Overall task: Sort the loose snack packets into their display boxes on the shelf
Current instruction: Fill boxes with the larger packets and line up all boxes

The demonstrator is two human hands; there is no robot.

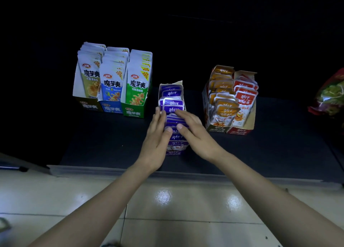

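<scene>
Snack packets were what I was tidying on the dark shelf (270,153), and the purple display box (174,152) near its front edge held my attention. Left of that box and further back stood three full konjac boxes (111,108). To its right sat the orange box (216,128) and the red box (240,131), side by side. Far to its right lay a red-and-green bag (327,96). Inside the box the purple packets (172,94) stood in a row.

My left hand (158,129) lay flat along the box's left side. My right hand (191,129) rested across the packet tops with its fingers straight. Neither gripped anything. I judged the step to be squaring the row: press evenly from both sides, level the tops, and keep the box from sliding.
</scene>
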